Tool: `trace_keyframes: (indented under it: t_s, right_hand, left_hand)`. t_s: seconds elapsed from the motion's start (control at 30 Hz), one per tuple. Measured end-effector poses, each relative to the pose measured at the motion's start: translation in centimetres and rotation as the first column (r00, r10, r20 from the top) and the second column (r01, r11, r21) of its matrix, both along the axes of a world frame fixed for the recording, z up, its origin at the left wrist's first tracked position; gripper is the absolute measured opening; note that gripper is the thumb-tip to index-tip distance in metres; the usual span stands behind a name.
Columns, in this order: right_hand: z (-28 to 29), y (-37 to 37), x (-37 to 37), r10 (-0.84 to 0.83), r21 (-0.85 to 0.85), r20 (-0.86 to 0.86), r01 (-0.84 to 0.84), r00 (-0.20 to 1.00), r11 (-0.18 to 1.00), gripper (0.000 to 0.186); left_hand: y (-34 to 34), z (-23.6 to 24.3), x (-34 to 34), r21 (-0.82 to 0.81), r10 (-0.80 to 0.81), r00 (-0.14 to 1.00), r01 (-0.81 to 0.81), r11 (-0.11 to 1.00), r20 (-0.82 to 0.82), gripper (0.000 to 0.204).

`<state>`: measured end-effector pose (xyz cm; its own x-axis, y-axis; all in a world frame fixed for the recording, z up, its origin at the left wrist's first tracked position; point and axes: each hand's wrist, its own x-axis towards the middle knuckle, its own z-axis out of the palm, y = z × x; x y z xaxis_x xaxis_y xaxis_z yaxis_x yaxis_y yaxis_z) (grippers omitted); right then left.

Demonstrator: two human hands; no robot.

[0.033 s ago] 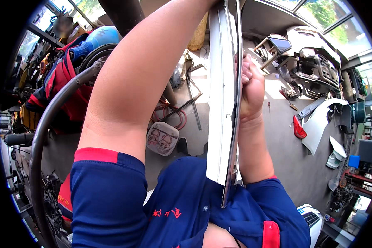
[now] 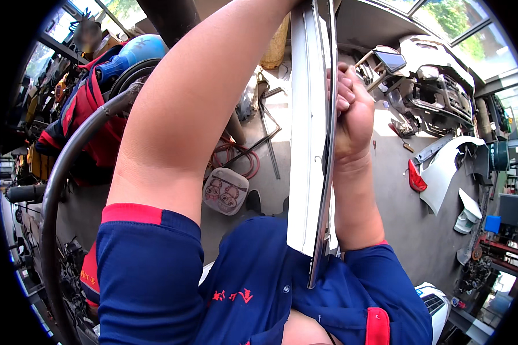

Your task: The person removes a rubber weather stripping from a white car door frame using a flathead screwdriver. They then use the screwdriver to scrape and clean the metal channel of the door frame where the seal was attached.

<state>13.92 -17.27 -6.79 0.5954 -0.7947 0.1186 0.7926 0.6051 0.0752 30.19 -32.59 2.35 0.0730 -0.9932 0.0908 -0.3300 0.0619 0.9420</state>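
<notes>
Right-hand fingers (image 2: pixel 344 93) curl inward, partly hidden, beside the white panel (image 2: pixel 305 149).

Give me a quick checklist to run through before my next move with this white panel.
1. Right hand at the dark strip: ok, fingers curled beside it.
2. Right grip secure: cannot tell, some fingers are partly hidden.
3. Left hand in view: not ok, the left arm runs to the top edge.
4. Panel clear of the shirt: cannot tell, its lower end overlaps it in view.
5. Red lamp away from the shoe: ok, off to the right.
</notes>
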Motion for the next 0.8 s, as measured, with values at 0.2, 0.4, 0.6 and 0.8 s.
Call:
trace_keyframes:
  t_s: [0.2, 0.4, 0.6, 0.8]
  right_hand:
    - [-1.7, 1.4, -0.8, -0.038, 0.124, -0.051, 0.044, 0.998, 0.991, 0.02]
    - [-0.5, 1.5, -0.2, -0.076, 0.052, -0.097, 0.081, 0.992, 0.995, 0.021]
    - [0.0, 0.3, -0.1, 0.0, 0.014, -0.012, 0.0, 1.0, 1.0, 0.022]
    - [-1.7, 2.1, -0.6, -0.038, 0.153, -0.054, 0.046, 0.998, 0.987, 0.023]
  left_hand:
    - [0.4, 0.4, -0.2, -0.014, 0.006, 1.0, -0.006, 1.0, 0.021, 0.033]
    - [0.3, 0.2, 0.5, -0.01, 0.02, 1.0, -0.02, 1.0, 0.024, 0.032]
    - [0.6, 0.3, 0.3, -0.008, 0.014, 0.999, -0.013, 1.0, 0.029, 0.032]
    - [0.9, 0.3, 0.3, -0.027, 0.025, 0.999, -0.023, 0.999, 0.043, 0.032]
